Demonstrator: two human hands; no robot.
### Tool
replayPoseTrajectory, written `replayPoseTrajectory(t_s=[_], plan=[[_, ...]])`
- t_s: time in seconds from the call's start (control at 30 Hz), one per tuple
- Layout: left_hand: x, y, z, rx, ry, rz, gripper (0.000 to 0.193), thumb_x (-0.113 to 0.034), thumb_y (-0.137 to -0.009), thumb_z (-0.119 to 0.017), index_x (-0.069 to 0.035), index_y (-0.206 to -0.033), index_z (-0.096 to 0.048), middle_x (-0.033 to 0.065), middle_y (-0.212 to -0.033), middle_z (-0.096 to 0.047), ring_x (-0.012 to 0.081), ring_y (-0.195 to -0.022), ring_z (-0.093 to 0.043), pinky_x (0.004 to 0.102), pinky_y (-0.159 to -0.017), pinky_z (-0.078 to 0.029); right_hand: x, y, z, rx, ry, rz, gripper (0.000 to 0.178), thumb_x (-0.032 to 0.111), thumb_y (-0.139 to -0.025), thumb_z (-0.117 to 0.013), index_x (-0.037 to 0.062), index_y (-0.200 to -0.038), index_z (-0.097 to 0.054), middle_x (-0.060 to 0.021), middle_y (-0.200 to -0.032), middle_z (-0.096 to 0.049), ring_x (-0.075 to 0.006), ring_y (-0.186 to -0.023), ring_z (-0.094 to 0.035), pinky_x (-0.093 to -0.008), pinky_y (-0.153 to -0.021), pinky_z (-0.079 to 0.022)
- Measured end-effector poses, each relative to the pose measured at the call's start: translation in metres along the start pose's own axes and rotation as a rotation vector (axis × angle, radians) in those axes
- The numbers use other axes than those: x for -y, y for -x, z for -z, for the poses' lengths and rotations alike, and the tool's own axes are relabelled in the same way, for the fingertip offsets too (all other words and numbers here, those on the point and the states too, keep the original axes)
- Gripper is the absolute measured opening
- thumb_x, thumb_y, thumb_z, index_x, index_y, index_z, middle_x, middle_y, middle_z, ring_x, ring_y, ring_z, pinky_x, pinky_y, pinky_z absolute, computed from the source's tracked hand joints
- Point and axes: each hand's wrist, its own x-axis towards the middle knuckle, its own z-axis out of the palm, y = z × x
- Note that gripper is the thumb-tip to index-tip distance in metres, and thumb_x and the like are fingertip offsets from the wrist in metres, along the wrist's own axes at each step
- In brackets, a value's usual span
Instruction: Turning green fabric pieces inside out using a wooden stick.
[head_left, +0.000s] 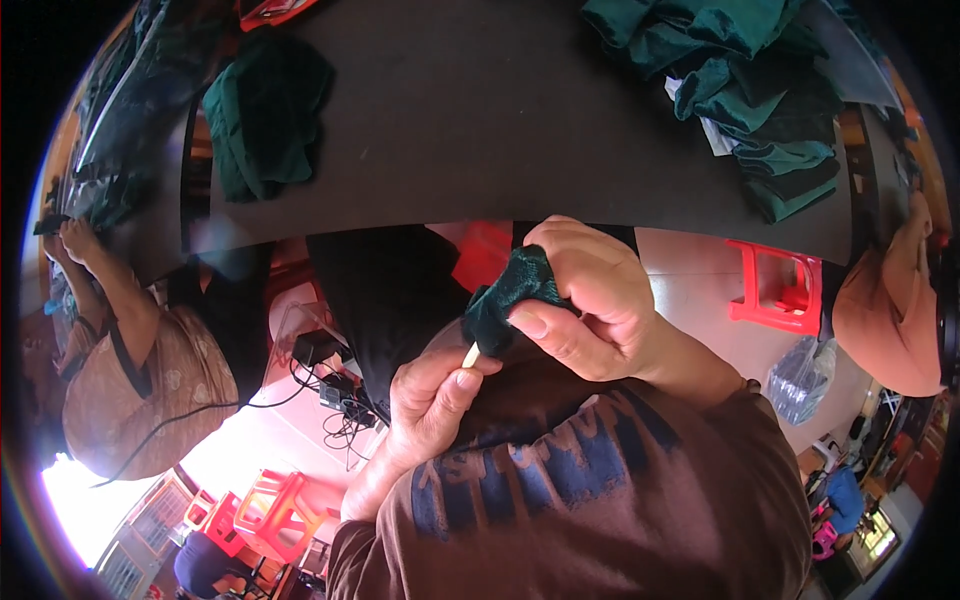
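Between my two hands, close to my chest, is a small dark green velvet cloth piece (508,300). My right hand (606,305) is closed on its right side, with the thumb pressed along the near face. At the cloth's lower left, a thin pale stick (471,355) shows, its other end hidden at the cloth. My left hand (430,405) pinches this stick between thumb and fingers. Whether the stick runs inside the cloth or only against it, I cannot tell.
A dark table (480,120) lies beyond my hands. It bears a green velvet pile (265,115) at left and a larger heap (745,90) at right. People work on both sides. A red stool (778,290) stands at right; black cables (345,395) hang at lower left.
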Motion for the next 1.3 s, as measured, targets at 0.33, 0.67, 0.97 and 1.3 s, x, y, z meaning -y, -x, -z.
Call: replayPoseTrajectory(t_s=[0.33, 0.67, 0.97, 1.3], plan=[[0.001, -0.002, 0.006, 0.047, -0.154, -0.096, 0.019, -0.016, -0.09, -0.055, 0.001, -0.092, -0.064, 0.0098, -0.082, -0.066, 0.0175, -0.073, -0.061, 0.0256, -0.068, -0.047, 0.004, -0.008, 0.009, 0.047, -0.085, -0.077, 0.017, 0.014, -0.084, -0.057, 0.0026, -0.075, -0.048, -0.0074, -0.071, -0.048, -0.0185, -0.06, -0.045, -0.0299, -0.055, -0.036], [0.008, 0.004, 0.003, 0.012, -0.103, -0.078, 0.022, -0.018, -0.09, -0.055, 0.002, -0.092, -0.064, 0.0093, -0.083, -0.065, 0.0172, -0.074, -0.062, 0.0254, -0.069, -0.047, 0.005, -0.002, -0.002, 0.038, -0.035, 0.012, 0.024, 0.011, -0.077, -0.067, 0.0032, -0.066, -0.047, -0.0103, -0.063, -0.043, -0.0278, -0.054, -0.043, -0.0353, -0.052, -0.035], [-0.006, -0.001, 0.008, 0.06, -0.118, -0.046, 0.022, -0.018, -0.09, -0.055, 0.001, -0.092, -0.064, 0.0098, -0.082, -0.065, 0.0176, -0.074, -0.062, 0.0255, -0.068, -0.047, 0.005, -0.006, 0.014, 0.162, -0.1, -0.028, 0.022, 0.009, -0.08, -0.059, 0.0026, -0.066, -0.043, -0.0091, -0.063, -0.046, -0.023, -0.055, -0.044, -0.034, -0.053, -0.037], [-0.001, -0.001, 0.009, 0.057, -0.204, -0.133, 0.019, -0.015, -0.089, -0.056, 0.001, -0.093, -0.063, 0.0099, -0.079, -0.065, 0.0181, -0.07, -0.061, 0.0255, -0.065, -0.047, 0.007, -0.003, 0.012, 0.113, -0.229, -0.16, 0.021, 0.011, -0.083, -0.055, 0.0042, -0.067, -0.043, -0.0058, -0.062, -0.044, -0.0177, -0.055, -0.04, -0.0309, -0.053, -0.035]])
